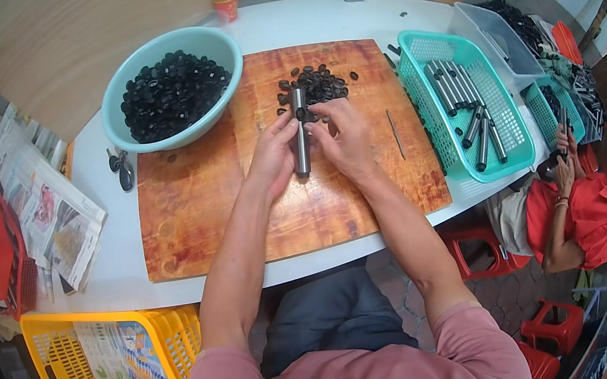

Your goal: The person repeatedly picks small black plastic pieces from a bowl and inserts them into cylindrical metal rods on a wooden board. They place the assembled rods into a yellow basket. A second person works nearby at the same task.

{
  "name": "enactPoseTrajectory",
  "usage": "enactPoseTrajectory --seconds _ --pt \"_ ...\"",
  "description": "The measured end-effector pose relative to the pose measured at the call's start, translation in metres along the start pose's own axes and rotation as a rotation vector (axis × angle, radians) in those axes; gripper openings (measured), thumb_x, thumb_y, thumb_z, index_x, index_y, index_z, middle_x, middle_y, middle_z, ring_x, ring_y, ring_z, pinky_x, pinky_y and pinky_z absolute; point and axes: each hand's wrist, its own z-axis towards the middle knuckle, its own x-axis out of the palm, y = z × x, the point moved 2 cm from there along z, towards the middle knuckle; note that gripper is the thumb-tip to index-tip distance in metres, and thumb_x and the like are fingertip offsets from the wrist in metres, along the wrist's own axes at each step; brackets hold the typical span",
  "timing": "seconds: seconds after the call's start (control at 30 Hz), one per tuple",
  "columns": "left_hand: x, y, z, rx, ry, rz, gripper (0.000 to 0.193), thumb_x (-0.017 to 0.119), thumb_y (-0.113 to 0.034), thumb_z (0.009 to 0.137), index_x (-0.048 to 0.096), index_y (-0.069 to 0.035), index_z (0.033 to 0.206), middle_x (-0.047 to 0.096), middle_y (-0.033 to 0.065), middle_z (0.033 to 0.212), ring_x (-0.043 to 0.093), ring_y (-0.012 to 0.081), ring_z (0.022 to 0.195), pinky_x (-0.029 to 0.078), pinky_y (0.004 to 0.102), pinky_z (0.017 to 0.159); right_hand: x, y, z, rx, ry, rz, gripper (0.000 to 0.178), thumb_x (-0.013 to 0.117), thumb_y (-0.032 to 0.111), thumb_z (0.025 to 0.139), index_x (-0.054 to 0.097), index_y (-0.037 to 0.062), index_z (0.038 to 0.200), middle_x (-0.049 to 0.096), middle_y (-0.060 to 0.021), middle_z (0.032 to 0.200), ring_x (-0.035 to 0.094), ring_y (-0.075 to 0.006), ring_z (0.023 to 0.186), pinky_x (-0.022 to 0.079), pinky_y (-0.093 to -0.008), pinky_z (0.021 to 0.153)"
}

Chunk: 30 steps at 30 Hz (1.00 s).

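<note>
Over the wooden board, my left hand (pixel 273 159) is closed round a silver metal tube (pixel 302 155) with dark ends. The tube lies roughly lengthwise, pointing away from me. Against its middle, a small black piece (pixel 301 114) sits at the fingertips of my right hand (pixel 344 140), whose thumb and index finger are bent in a pinch. The exact contact is partly hidden by the fingers. Just beyond both hands, a loose heap of small black caps (pixel 322 85) is spread on the board (pixel 200 224).
A pale green bowl (pixel 235 62) full of black caps stands at the left. At the right, a turquoise basket (pixel 511 162) holds several tubes; a thin metal rod (pixel 396 134) lies nearer. A yellow crate (pixel 43 349) is at lower left. A co-worker in red (pixel 592 212) sits at right.
</note>
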Motion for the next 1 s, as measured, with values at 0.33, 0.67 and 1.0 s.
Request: enactPoseTrajectory --seconds 0.33,0.67,1.0 --pt "0.009 0.003 -0.002 0.007 0.025 0.036 0.040 0.049 -0.012 0.107 0.047 -0.002 0.146 0.064 0.0099 0.118 0.066 0.0162 0.106 0.058 0.0299 0.087 0.001 -0.012 -0.002 -0.132 0.001 -0.076 0.025 0.075 -0.002 0.085 0.071 -0.0002 0.110 0.065 -0.0114 0.096 0.066 -0.0176 0.074 0.052 -0.0270 0.055" --pt "0.010 0.005 -0.004 0.054 0.026 0.041 0.031 0.052 -0.018 0.107 0.055 -0.003 0.134 0.064 0.0054 0.111 0.065 0.0132 0.099 0.058 0.0282 0.082 0.000 -0.005 -0.002 -0.191 -0.067 -0.160 0.024 0.077 0.003 0.081 0.074 0.0028 0.105 0.066 -0.0114 0.091 0.068 -0.0259 0.073 0.055 -0.0351 0.061" --pt "0.009 0.007 -0.007 -0.099 0.028 0.085 0.030 0.046 -0.034 0.109 0.060 -0.007 0.110 0.062 0.0022 0.084 0.061 0.0114 0.069 0.050 0.0255 0.057 0.003 -0.017 -0.001 0.227 -0.056 0.309 0.032 0.071 0.005 0.089 0.067 -0.0004 0.121 0.068 -0.0100 0.099 0.066 -0.0146 0.085 0.053 -0.0279 0.070"
